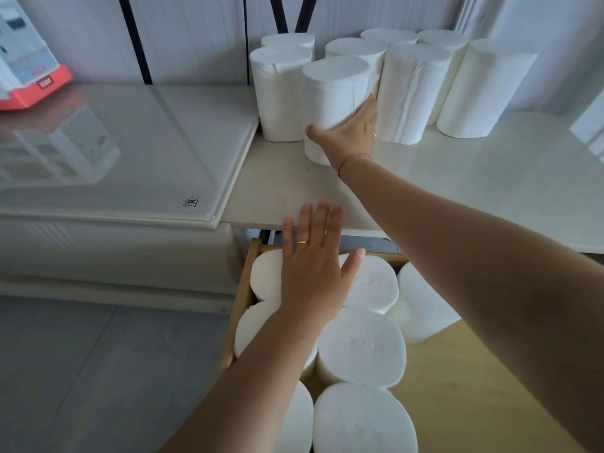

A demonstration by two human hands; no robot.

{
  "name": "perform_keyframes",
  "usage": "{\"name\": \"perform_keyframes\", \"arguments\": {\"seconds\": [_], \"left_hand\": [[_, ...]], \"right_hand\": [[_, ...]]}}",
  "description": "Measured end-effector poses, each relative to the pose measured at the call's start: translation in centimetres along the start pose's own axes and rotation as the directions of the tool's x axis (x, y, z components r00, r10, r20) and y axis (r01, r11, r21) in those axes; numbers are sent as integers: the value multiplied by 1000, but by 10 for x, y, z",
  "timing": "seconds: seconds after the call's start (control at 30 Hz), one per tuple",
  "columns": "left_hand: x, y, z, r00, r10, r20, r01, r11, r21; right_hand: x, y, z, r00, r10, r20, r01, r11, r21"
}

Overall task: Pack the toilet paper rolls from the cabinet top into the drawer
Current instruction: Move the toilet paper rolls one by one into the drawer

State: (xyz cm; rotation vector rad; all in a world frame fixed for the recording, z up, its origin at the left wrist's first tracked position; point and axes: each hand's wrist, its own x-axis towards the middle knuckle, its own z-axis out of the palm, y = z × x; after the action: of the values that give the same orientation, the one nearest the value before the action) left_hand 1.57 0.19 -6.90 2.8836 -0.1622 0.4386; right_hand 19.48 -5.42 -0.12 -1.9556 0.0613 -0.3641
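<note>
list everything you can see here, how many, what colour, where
top rolls: eight, white, upright at the back of the cabinet top
drawer rolls: seven visible, white, six upright in two rows, one tilted at the right
drawer: one, light wood, open below the cabinet top
glass panel: one, glossy white, left of the top rolls
box: one, white and orange, far left
floor: grey, lower left
left hand: fingers straight, gold ring, over the drawer rolls
right hand: flat against the front roll on top
</note>
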Motion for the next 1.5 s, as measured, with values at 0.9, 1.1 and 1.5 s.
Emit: {"name": "perform_keyframes", "arguments": {"seconds": [0.9,1.1,1.5], "left_hand": [[-28,51,10,879,403,256,-389,915,-103],[-29,53,11,853,424,304,-410,905,-112],[-31,54,9,859,430,277,-421,902,-93]], "right_hand": [[-139,62,-246,979,-36,199,31,999,30],[-160,76,-299,951,-20,308,30,999,-26],[-175,161,-286,817,221,532,-139,972,-189]]}}
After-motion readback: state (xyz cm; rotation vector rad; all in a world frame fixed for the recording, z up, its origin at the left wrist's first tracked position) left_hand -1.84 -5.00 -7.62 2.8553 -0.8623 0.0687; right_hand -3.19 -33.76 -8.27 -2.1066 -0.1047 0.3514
